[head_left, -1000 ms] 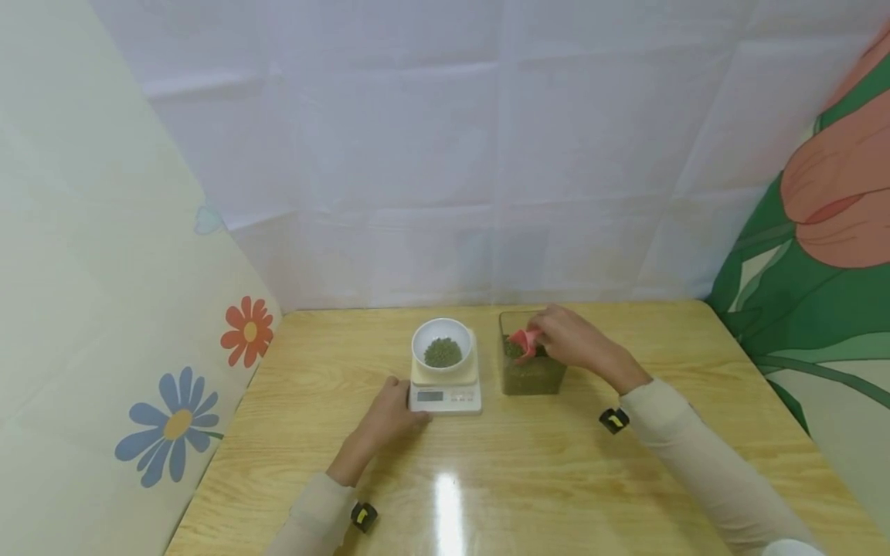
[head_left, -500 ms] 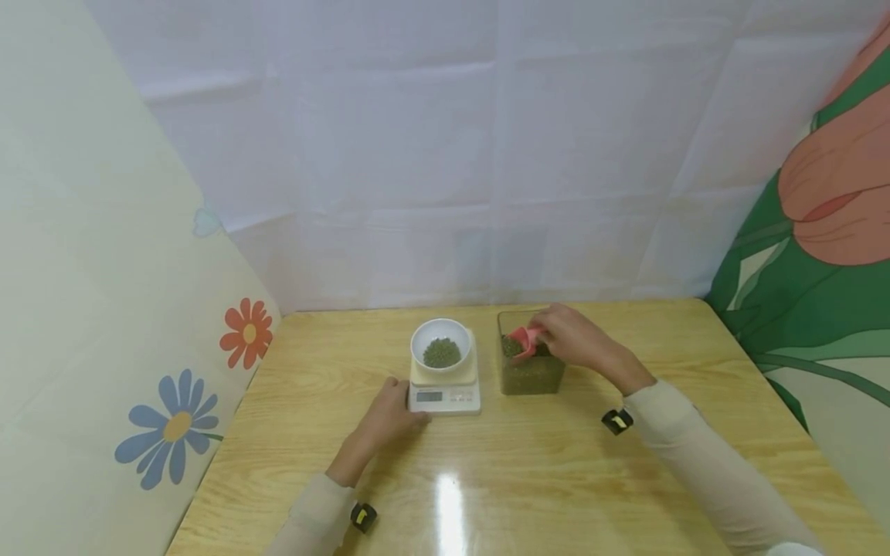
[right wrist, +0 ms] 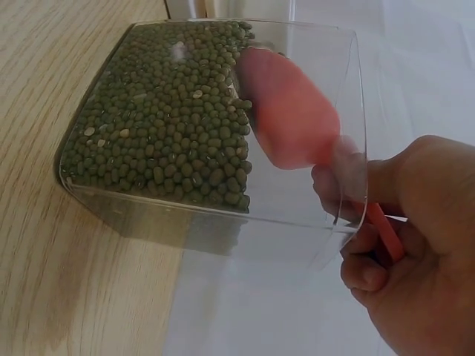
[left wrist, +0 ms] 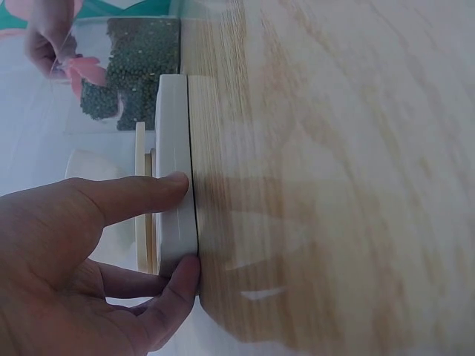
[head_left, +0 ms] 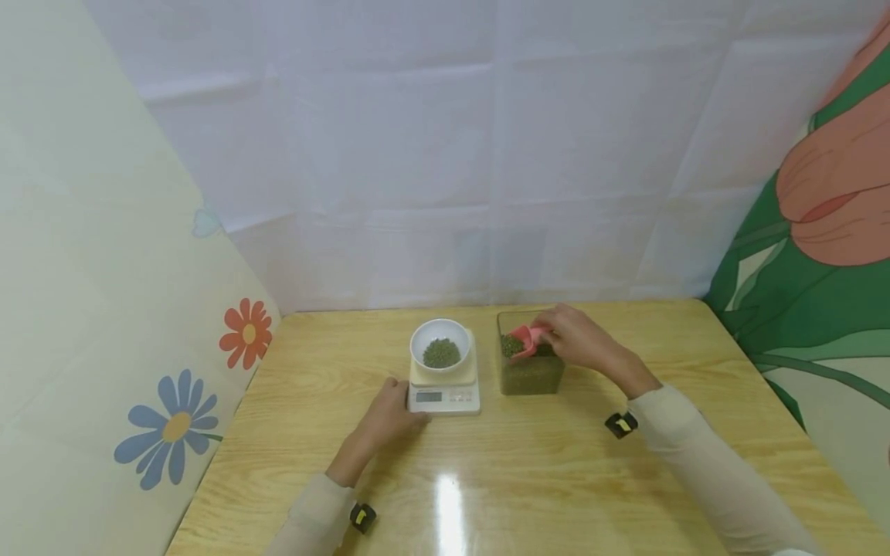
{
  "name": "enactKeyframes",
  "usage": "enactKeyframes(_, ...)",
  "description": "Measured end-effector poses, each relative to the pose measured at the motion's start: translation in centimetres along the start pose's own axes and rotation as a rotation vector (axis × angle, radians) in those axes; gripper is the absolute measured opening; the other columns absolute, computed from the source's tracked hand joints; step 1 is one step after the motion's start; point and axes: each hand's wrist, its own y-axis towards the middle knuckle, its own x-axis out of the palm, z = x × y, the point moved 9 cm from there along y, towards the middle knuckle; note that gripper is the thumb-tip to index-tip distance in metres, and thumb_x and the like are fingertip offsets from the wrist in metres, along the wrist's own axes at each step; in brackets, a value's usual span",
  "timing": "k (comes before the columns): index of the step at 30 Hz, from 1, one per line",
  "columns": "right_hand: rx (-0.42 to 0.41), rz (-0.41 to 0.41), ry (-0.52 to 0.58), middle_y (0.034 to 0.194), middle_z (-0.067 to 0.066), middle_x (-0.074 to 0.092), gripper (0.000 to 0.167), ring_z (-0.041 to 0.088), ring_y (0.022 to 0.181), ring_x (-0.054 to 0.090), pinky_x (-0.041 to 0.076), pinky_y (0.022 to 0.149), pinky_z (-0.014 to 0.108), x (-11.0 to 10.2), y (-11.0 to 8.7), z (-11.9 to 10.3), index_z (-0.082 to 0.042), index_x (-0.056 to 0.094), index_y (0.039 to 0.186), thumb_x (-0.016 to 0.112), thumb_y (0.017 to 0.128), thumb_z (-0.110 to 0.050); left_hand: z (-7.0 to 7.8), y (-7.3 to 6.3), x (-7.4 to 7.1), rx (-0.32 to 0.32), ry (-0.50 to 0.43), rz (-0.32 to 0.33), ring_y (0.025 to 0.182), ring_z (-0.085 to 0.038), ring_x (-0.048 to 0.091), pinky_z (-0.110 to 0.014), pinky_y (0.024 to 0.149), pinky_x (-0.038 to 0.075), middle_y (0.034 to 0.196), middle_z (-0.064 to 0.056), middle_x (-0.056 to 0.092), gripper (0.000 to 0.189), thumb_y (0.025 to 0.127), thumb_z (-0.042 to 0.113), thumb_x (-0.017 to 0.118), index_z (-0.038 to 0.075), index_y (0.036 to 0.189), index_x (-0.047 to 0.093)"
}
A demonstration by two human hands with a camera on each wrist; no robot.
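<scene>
In the head view, my right hand (head_left: 579,337) grips the handle of a pink scoop (head_left: 524,343), whose bowl is inside a clear container (head_left: 530,380). Green mung beans (right wrist: 171,111) fill the lower part of that container, and the scoop's bowl touches them in the right wrist view. My left hand (head_left: 386,415) holds the front left corner of a white kitchen scale (head_left: 467,401), thumb (left wrist: 156,194) against its front side and fingers around the corner. A white bowl (head_left: 441,327) with a small heap of mung beans (head_left: 441,353) stands on the scale. The display digits are too small to read.
The wooden table (head_left: 501,479) has the scale and container side by side near its back edge, a narrow gap between them. Behind hangs a pale cloth (head_left: 389,154). Flower-printed panels (head_left: 90,270) stand at both sides.
My right hand has shifted slightly right with the scoop, whose bowl has turned and risen a little at the bean surface. The left hand, scale and bowl stay in place.
</scene>
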Motion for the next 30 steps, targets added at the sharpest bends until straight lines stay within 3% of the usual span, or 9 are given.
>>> enactKeyframes(11, 0.033, 0.015, 0.036, 0.111, 0.019, 0.077, 0.018, 0.041, 0.107, 0.070, 0.058, 0.094, 0.058, -0.2, -0.4, 0.6, 0.003, 0.077, 0.113, 0.072, 0.100, -0.007, 0.1, 0.0, -0.1, -0.002, 0.002, 0.002, 0.096, -0.024, 0.056, -0.049, 0.094, 0.059, 0.113, -0.016, 0.058, 0.062, 0.082, 0.015, 0.090, -0.006, 0.134, 0.066)
enactKeyframes(30, 0.076, 0.079, 0.087, 0.106, 0.019, 0.077, 0.020, 0.036, 0.098, 0.069, 0.057, 0.084, 0.055, -0.4, -1.1, 1.8, 0.003, 0.077, 0.114, 0.074, 0.097, -0.008, 0.0, 0.1, 0.0, 0.008, 0.009, 0.002, 0.096, -0.024, 0.055, -0.049, 0.093, 0.058, 0.112, -0.016, 0.058, 0.064, 0.081, 0.016, 0.091, -0.006, 0.136, 0.065)
